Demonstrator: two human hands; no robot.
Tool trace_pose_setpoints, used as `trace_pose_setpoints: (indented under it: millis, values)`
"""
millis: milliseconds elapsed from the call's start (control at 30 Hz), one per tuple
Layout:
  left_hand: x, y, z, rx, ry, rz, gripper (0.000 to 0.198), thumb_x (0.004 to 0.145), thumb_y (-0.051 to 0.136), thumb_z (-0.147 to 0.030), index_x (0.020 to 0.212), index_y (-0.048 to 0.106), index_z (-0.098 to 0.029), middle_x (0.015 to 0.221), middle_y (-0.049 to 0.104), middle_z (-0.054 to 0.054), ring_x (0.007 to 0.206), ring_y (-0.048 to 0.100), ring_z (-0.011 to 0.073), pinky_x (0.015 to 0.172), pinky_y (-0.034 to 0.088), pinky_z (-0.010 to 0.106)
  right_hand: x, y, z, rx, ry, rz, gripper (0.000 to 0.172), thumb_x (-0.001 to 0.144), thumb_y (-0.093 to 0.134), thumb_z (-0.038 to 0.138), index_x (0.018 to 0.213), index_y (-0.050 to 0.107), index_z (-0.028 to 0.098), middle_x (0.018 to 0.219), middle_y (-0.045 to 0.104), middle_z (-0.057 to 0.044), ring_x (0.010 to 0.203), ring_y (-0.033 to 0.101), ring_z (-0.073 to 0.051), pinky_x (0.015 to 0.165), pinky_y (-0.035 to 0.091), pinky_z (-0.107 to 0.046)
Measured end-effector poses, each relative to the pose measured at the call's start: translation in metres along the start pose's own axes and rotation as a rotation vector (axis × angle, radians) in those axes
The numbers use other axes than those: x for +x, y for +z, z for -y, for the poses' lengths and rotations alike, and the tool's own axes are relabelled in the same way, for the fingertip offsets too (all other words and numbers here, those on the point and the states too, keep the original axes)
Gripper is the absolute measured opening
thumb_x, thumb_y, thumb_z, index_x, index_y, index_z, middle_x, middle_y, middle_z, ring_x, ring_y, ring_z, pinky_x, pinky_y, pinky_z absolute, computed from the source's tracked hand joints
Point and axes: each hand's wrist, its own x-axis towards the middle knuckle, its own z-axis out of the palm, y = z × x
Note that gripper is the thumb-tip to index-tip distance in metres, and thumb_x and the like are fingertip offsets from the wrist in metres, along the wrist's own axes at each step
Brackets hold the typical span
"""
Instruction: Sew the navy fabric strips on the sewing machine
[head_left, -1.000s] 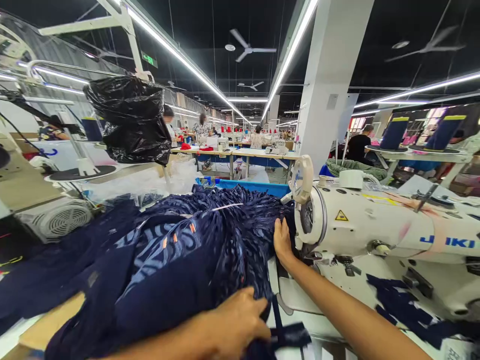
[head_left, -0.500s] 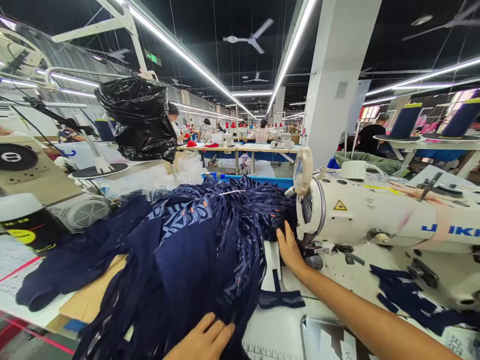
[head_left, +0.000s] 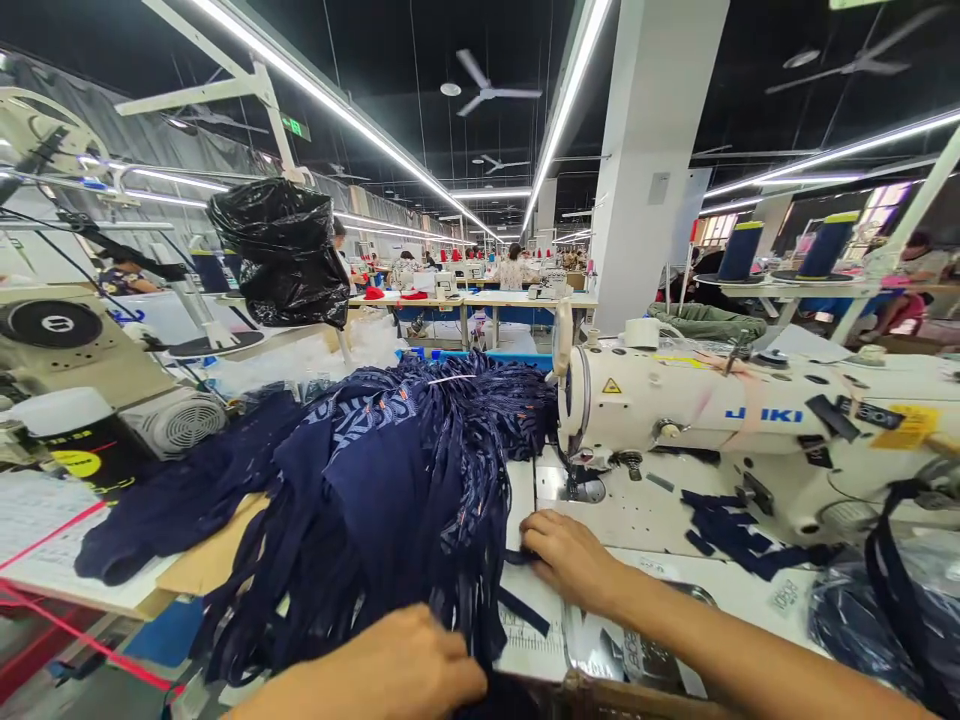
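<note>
A large heap of navy garments point(head_left: 382, 500) with patterned blue parts and many thin straps lies in front of me. My right hand point(head_left: 566, 555) is closed at the end of a narrow navy fabric strip point(head_left: 525, 610), on the white sewing bed before the machine's needle area. Low in the view, my left hand point(head_left: 416, 665) has its fingers curled against the heap's front edge. Dark cloth shows under its fingertips, but what it grips is hidden. The white sewing machine point(head_left: 675, 400) stands just beyond my right hand.
Navy fabric scraps point(head_left: 731, 535) lie under the machine arm. At far right is a plastic bag point(head_left: 862, 620) with dark straps. A spray can point(head_left: 71, 440) stands at left, and a black plastic bag point(head_left: 281, 250) hangs above. Thread cones point(head_left: 825, 245) and people are farther back.
My right hand has drawn back from beside the needle area toward me and closed on the strip. The left hand has curled its fingers. My view has turned slightly right.
</note>
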Motion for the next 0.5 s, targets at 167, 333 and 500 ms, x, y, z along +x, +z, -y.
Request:
trace_pose_setpoints:
  millis: [167,333,500]
  values:
    - [0.030,-0.031,-0.007,0.078,-0.055,-0.220,0.010,0.084,0.047,-0.014,0.085,0.057,-0.016,0.084,0.060,0.003,0.079,0.055,0.0173,0.074,0.040,0.028,-0.008,-0.016,-0.009,-0.163,0.045,-0.024,0.023,0.075,0.044,0.003,0.078,0.063,0.016,0.084,0.063,-0.006,0.081,0.056,-0.018,0.076,0.040,-0.029]
    - [0.093,-0.021,0.005,0.227,0.026,-0.395,0.026,0.077,0.063,-0.024,0.099,0.055,-0.013,0.102,0.058,0.009,0.100,0.050,0.0254,0.084,0.038,0.038,-0.035,-0.035,-0.018,-0.054,0.122,-0.123,0.016,0.079,0.047,0.012,0.074,0.062,0.017,0.076,0.063,-0.003,0.071,0.057,-0.015,0.064,0.038,-0.024]
    - [0.140,-0.007,0.013,0.254,0.074,-0.341,0.011,0.081,0.058,-0.020,0.073,0.059,-0.013,0.075,0.061,0.005,0.077,0.057,0.0212,0.074,0.040,0.034,-0.071,-0.043,-0.026,0.104,0.188,-0.158,0.018,0.082,0.047,0.015,0.075,0.062,0.018,0.070,0.062,0.000,0.063,0.055,-0.011,0.058,0.035,-0.021]
